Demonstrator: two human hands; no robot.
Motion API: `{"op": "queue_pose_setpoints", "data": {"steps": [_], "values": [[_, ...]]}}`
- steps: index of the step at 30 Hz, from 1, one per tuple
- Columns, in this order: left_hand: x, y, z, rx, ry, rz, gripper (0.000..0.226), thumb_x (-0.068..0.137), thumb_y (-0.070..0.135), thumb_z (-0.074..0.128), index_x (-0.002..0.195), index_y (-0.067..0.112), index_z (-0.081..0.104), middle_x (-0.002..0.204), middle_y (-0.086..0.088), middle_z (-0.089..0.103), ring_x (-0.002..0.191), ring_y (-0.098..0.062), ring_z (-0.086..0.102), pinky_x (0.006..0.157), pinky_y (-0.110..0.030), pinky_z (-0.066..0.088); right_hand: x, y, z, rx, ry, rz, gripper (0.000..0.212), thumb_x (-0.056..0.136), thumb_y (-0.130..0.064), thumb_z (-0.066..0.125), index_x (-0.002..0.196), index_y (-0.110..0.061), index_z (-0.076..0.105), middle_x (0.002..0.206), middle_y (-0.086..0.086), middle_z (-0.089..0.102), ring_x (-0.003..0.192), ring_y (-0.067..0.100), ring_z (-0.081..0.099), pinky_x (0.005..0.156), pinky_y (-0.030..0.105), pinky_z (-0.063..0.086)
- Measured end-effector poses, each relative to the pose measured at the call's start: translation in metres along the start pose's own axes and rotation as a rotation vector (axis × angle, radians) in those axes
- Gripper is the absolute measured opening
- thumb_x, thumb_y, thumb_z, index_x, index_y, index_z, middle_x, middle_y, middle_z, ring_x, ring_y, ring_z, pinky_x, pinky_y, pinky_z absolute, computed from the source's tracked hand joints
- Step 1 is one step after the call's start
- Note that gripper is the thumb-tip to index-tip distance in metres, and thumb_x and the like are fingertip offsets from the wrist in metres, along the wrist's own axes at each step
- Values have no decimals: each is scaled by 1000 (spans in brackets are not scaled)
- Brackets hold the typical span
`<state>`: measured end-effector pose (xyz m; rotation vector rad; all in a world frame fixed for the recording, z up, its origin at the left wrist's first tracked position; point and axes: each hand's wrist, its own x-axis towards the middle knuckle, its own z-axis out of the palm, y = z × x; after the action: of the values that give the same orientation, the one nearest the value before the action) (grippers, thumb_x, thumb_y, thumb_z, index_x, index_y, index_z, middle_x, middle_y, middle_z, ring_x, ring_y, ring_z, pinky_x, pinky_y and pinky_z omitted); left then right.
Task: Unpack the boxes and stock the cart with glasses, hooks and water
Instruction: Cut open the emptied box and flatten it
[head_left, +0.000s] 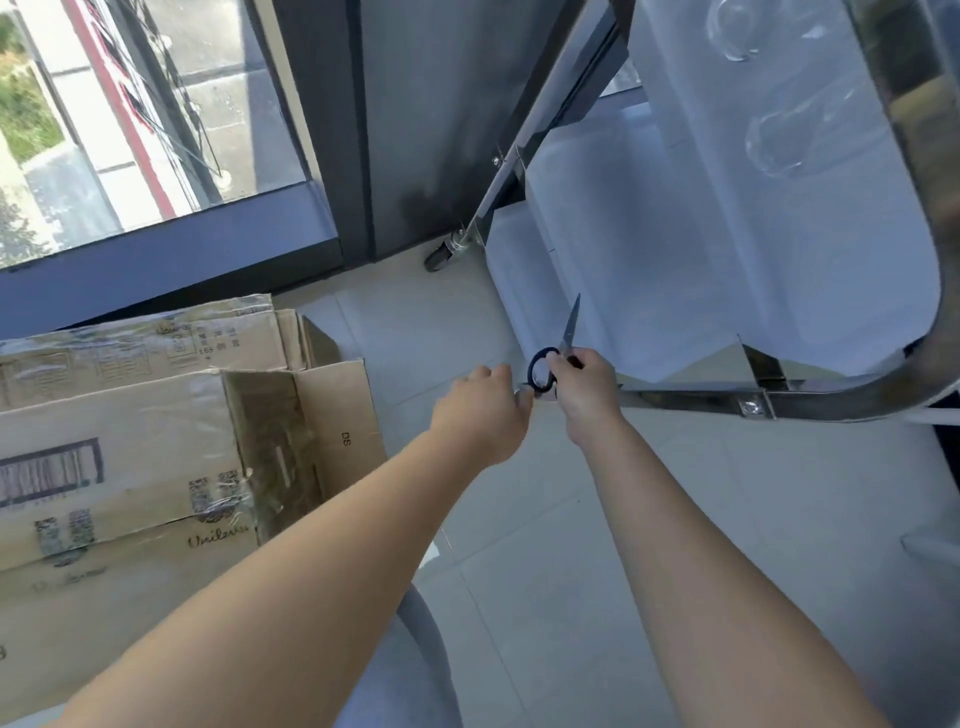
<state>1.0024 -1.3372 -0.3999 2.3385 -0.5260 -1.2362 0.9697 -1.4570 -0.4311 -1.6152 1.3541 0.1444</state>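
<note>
A metal cart (691, 405) with white-lined shelves stands on the right; two clear glasses (779, 140) lie on its top shelf. My right hand (584, 387) grips black-handled scissors (550, 358), the blade pointing up over the lower shelf. My left hand (485, 410) is right beside them, fingers curled, pinching a small metal piece at the corner of the cart frame; what it is cannot be made out. Taped cardboard boxes (130, 457) sit on the floor at the left, one with an open flap (337, 415).
A glass wall with a dark frame (171, 265) runs behind the boxes. A cart wheel (441, 254) stands by the dark pillar. Pale floor tiles (519, 545) lie between boxes and cart. A grey rounded object (410, 670) is below my arms.
</note>
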Motion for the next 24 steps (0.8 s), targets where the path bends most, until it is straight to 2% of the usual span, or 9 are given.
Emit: {"op": "queue_pose_setpoints", "data": {"steps": [3,6,8,10,13,16,18,21,24], "values": [[36,7,2,201,7,62,37,101,32,29,127,10,42,126,-10,48,117,-29,43,79,-33,30,61,7,-3,-132,104,29,11,94,-14,50,87,-6,51,66,1,43,59,16,41,42,18,29],[70,6,12,269,-29,89,38,100,32,32,130,11,42,127,-9,48,117,-28,44,78,-32,27,115,15,1,-185,199,63,8,94,-14,51,92,-6,51,82,7,56,69,20,50,47,21,35],[87,1,19,279,-30,98,38,100,30,33,132,13,41,128,-8,49,116,-28,46,78,-31,28,140,19,5,-132,262,70,21,93,-13,53,111,-3,52,110,13,58,84,23,57,65,29,48],[99,-3,26,295,-11,115,37,99,29,34,132,14,42,127,-7,50,115,-28,48,77,-30,29,155,19,9,-74,324,81,36,92,-12,54,124,-1,44,127,17,49,107,30,55,89,36,49],[108,-5,31,298,13,137,36,99,28,35,130,14,44,125,-7,51,113,-28,49,77,-30,31,168,17,11,-80,408,89,29,94,-16,53,119,-2,49,130,18,42,114,33,50,92,38,46],[111,-3,33,280,22,148,35,98,27,35,129,13,44,124,-7,51,112,-28,49,79,-31,34,165,14,6,-313,398,137,35,98,-29,45,124,-5,51,134,15,41,122,30,41,85,29,35],[109,-1,33,274,24,159,34,98,26,35,128,13,45,122,-7,52,111,-28,50,79,-31,35,158,17,4,-365,378,130,39,100,-32,39,127,-5,48,137,14,38,125,30,36,89,32,35],[93,0,27,289,42,162,32,98,25,36,126,13,47,120,-6,53,110,-27,51,76,-31,35,125,18,12,-325,356,-81,35,99,-22,41,126,-3,49,136,16,41,122,34,37,99,37,35],[68,-3,12,355,90,181,31,97,22,37,125,13,47,119,-7,53,111,-26,50,73,-30,32,69,21,27,-238,224,-235,35,93,-8,44,126,-2,50,132,13,45,122,27,42,87,20,32]]}}
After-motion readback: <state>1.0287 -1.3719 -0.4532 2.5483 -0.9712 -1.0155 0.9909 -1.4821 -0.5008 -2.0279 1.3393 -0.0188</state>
